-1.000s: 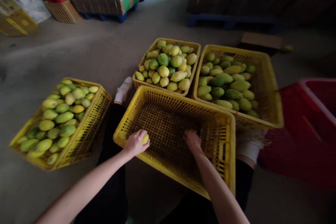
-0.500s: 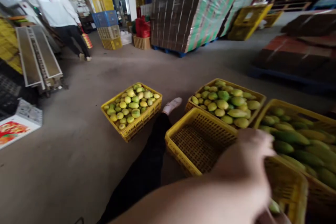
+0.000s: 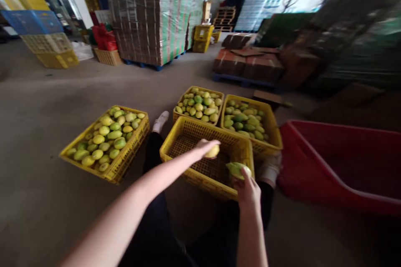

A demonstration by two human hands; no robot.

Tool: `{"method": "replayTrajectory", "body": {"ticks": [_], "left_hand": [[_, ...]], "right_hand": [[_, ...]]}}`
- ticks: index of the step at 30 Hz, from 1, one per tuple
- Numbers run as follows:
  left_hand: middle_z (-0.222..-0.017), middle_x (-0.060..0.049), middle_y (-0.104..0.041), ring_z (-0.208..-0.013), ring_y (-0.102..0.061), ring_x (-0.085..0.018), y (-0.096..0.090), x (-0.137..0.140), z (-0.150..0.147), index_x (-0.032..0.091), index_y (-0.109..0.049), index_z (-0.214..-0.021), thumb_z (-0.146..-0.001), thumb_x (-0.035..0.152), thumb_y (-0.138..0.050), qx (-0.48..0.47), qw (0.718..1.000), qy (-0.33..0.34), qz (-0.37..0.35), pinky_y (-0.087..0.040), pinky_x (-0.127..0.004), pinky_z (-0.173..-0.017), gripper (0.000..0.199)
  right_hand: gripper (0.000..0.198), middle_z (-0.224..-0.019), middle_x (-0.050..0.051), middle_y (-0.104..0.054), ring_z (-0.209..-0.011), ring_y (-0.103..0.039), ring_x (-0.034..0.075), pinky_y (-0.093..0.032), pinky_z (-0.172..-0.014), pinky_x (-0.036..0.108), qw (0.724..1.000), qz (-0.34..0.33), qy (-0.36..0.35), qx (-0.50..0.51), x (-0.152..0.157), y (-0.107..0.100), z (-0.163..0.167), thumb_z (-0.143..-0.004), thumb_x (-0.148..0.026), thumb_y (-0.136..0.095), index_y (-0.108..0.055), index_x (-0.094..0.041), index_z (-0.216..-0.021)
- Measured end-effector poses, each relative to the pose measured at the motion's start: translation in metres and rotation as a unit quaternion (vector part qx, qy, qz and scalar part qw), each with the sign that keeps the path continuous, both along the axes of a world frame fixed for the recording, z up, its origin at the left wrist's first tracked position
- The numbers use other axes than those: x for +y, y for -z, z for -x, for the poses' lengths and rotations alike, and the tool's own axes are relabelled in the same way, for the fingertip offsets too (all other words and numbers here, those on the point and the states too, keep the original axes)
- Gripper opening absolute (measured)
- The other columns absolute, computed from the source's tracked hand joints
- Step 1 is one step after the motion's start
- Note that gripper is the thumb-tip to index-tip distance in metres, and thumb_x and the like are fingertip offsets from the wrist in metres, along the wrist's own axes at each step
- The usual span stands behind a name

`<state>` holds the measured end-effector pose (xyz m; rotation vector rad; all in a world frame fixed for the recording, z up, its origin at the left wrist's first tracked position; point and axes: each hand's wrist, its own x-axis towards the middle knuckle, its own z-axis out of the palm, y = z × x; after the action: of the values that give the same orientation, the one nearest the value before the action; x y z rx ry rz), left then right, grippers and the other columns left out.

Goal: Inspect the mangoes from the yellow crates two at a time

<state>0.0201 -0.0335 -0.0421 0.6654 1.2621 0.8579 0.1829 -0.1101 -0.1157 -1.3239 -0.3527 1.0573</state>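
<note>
My left hand (image 3: 205, 147) is over the middle of a yellow plastic crate (image 3: 202, 174), closed on a yellow oval fruit (image 3: 213, 151). Near that crate's right end, my right hand (image 3: 249, 190) grips a green-yellow oval fruit (image 3: 234, 169) between thumb and fingers. The crate's slatted floor shows around both hands. Behind it stand two more yellow crates, one with yellow-green fruit (image 3: 199, 107) and one with greener fruit (image 3: 246, 121). To the left, another crate (image 3: 131, 152) is heaped with similar fruit (image 3: 106, 134). The exact kind of fruit is unclear.
A red tub (image 3: 328, 183) stands close on the right. My feet, in white shoes (image 3: 161, 121), flank the crates. Further off are a wrapped box stack (image 3: 159, 12), flat cartons (image 3: 247, 63) on a blue pallet and stacked crates (image 3: 46, 37).
My view has turned to the right, bringing in the red tub; the person in white has left it. My left arm, earlier stretched across the crate's right side, is now over its middle.
</note>
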Motion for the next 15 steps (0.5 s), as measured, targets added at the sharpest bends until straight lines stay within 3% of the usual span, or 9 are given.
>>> {"method": "replayTrajectory", "body": {"ticks": [2,5,7,9,10,15], "left_hand": [[-0.057,-0.005,-0.061,-0.051,-0.061,-0.014,0.015,-0.017,0.031,0.014,-0.056,-0.068,-0.085,0.032,-0.064,-0.05,0.998,-0.012,0.036,-0.049,-0.023,-0.046,0.026],[-0.063,0.001,-0.061,-0.058,-0.063,-0.009,0.031,-0.044,0.067,0.016,-0.053,-0.075,-0.091,0.035,-0.057,-0.134,0.987,-0.073,0.045,-0.055,-0.018,-0.057,0.026],[-0.072,-0.002,-0.065,-0.068,-0.067,-0.012,0.038,-0.064,0.082,0.015,-0.057,-0.085,-0.094,0.032,-0.054,-0.304,0.938,-0.152,0.074,-0.06,-0.025,-0.064,0.02],[-0.081,-0.005,-0.067,-0.074,-0.069,-0.014,0.041,-0.083,0.09,0.014,-0.059,-0.093,-0.096,0.031,-0.049,-0.41,0.891,-0.175,0.089,-0.062,-0.027,-0.066,0.02],[-0.084,-0.006,-0.068,-0.075,-0.069,-0.014,0.041,-0.092,0.092,0.013,-0.06,-0.095,-0.096,0.031,-0.047,-0.435,0.88,-0.17,0.085,-0.062,-0.026,-0.065,0.022],[-0.078,-0.005,-0.063,-0.061,-0.062,-0.011,0.033,-0.118,0.094,0.012,-0.062,-0.087,-0.094,0.034,-0.044,-0.435,0.891,-0.12,0.046,-0.057,-0.02,-0.052,0.028]], "right_hand": [[0.047,-0.074,0.003,-0.071,-0.062,-0.066,0.015,-0.054,-0.054,0.025,0.997,-0.056,-0.009,0.044,-0.008,-0.004,0.005,-0.044,-0.036,-0.087,-0.067,-0.015,-0.08],[0.042,-0.082,0.0,-0.071,-0.074,-0.069,0.016,-0.06,-0.07,0.032,0.984,-0.152,-0.037,0.088,-0.016,-0.009,0.025,-0.051,-0.03,-0.086,-0.065,-0.019,-0.085],[0.045,-0.084,-0.003,-0.07,-0.074,-0.07,0.016,-0.06,-0.077,0.038,0.972,-0.196,-0.079,0.107,-0.02,-0.012,0.042,-0.056,-0.029,-0.085,-0.062,-0.023,-0.095],[0.048,-0.085,-0.002,-0.07,-0.07,-0.07,0.016,-0.061,-0.075,0.04,0.964,-0.211,-0.125,0.105,-0.025,-0.014,0.056,-0.062,-0.029,-0.083,-0.059,-0.024,-0.103],[0.048,-0.085,-0.002,-0.07,-0.067,-0.069,0.016,-0.061,-0.071,0.039,0.962,-0.212,-0.141,0.096,-0.028,-0.015,0.062,-0.064,-0.03,-0.082,-0.058,-0.024,-0.105],[0.029,-0.074,-0.001,-0.067,-0.058,-0.064,0.015,-0.054,-0.051,0.027,0.964,-0.211,-0.153,0.06,-0.045,-0.023,0.076,-0.078,-0.041,-0.071,-0.059,-0.021,-0.094]]}}
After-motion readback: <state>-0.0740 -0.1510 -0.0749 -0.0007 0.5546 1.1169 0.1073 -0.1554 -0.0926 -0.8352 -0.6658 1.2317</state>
